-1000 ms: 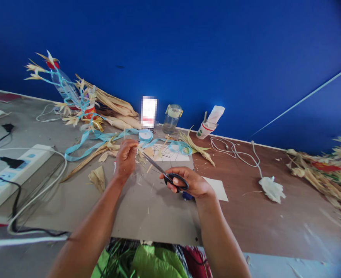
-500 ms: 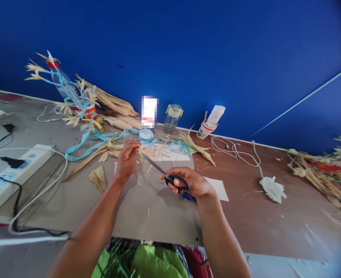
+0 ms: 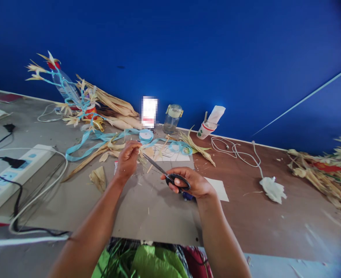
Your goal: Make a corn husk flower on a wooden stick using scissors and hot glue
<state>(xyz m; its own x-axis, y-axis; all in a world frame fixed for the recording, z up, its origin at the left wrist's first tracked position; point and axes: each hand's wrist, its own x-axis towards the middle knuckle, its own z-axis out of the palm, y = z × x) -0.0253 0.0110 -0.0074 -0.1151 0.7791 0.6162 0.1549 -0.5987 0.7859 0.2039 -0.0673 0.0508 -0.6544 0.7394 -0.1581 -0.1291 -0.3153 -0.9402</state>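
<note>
My right hand (image 3: 192, 181) is closed around the black handles of a pair of scissors (image 3: 156, 165), whose blades point up and left. The blade tips end close beside the fingers of my left hand (image 3: 128, 156). My left hand is pinched; a small pale bit shows at its fingertips, too small to name. Just beyond lie pale dried corn husk pieces (image 3: 149, 151), a sheet of paper with dark thin wires on it (image 3: 182, 157), and a blue ribbon (image 3: 74, 156) trailing from a ribbon roll (image 3: 146, 135).
A blue-wrapped branch with husk flowers (image 3: 82, 102) stands back left before a plastic bottle (image 3: 64, 83). Along the wall are a glass jar (image 3: 171, 119) and a paper cup (image 3: 205, 129). A power strip (image 3: 40, 154) with cables lies left; more husks (image 3: 312, 173) lie far right.
</note>
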